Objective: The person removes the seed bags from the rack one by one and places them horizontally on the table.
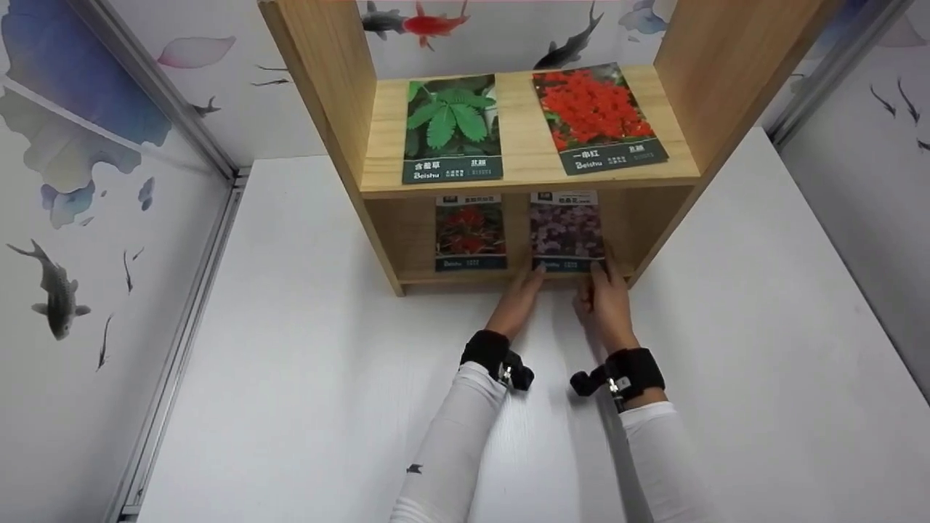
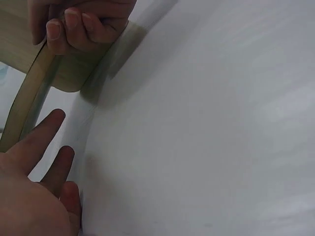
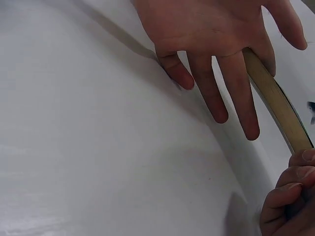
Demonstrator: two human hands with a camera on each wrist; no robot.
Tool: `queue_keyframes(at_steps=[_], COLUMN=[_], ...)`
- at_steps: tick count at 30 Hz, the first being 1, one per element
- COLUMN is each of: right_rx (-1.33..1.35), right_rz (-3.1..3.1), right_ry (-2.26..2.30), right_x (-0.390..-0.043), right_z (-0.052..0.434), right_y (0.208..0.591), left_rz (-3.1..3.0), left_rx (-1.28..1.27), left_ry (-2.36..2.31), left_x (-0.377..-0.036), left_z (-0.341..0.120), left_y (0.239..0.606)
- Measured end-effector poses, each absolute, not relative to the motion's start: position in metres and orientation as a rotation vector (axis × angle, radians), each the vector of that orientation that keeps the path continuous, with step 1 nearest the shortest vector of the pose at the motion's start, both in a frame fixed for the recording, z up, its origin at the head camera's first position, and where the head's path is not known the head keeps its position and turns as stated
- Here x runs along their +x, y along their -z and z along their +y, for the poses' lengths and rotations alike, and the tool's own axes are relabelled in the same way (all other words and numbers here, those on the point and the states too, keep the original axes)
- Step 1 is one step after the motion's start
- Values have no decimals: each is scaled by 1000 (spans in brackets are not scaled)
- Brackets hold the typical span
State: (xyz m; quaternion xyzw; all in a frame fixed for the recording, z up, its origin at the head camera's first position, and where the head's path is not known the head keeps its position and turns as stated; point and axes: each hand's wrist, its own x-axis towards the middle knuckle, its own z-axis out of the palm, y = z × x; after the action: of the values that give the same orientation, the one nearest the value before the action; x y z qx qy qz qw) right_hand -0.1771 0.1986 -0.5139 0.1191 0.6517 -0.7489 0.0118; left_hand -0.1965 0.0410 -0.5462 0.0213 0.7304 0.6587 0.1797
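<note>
Both hands meet at the purple-flower seed packet — left hand flat-fingered at its lower-left corner, right hand pinching its lower-right corner.

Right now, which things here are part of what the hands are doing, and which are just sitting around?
In hand:
purple flower packet, at both hands' fingertips
left hand
right hand
wooden shelf

Just sitting:
dark red flower packet
green leaf packet
red flower packet
white table
</note>
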Motion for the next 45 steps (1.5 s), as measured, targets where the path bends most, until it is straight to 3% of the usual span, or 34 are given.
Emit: queue_keyframes(at_steps=[17,23,45], right_rx=[514,572,412], right_rz=[2340,2278,2213], right_ry=[2331,2357,2410], right_x=[-155,-146,-106], right_z=[186,186,190], right_y=[520,519,524], left_rz=[1935,2063,2039], left_rx=[50,93,134], left_ry=[-2061,-2130,-2278], left_x=[-166,-151,-116], left_z=[34,35,36], left_y=[542,518,508])
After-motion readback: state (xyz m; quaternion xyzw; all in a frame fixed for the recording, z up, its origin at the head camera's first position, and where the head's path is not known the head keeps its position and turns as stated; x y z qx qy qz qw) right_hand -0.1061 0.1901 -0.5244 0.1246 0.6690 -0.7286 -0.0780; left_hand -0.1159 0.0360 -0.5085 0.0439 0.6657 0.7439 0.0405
